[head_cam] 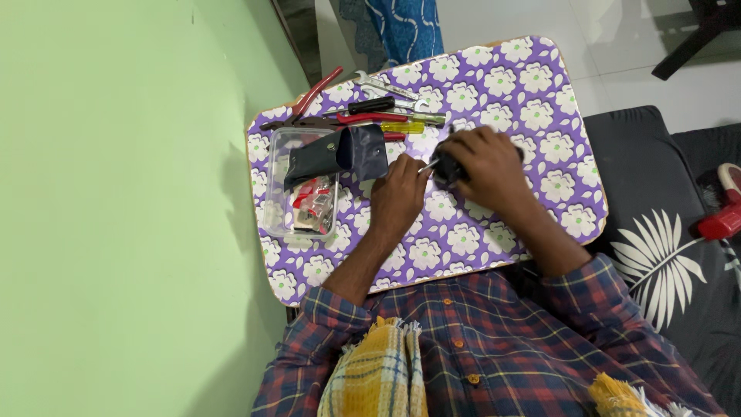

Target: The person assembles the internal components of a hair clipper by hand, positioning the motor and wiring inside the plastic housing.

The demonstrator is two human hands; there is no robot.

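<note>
small dark part [446, 171] sits clamped in our right hand [486, 166], around the middle of the flowered board [540, 85]. a thin metal shaft [427, 164] pokes out of it toward our left hand [397, 193], long axis running left-right along the board. left fingertips are pinched together on the tip. tools [370, 112] lie along the far edge.

Left of your hands [444, 177] on the table [540, 93] sits the tub [282, 208]; the tools [370, 112] lie behind the tub.
</note>
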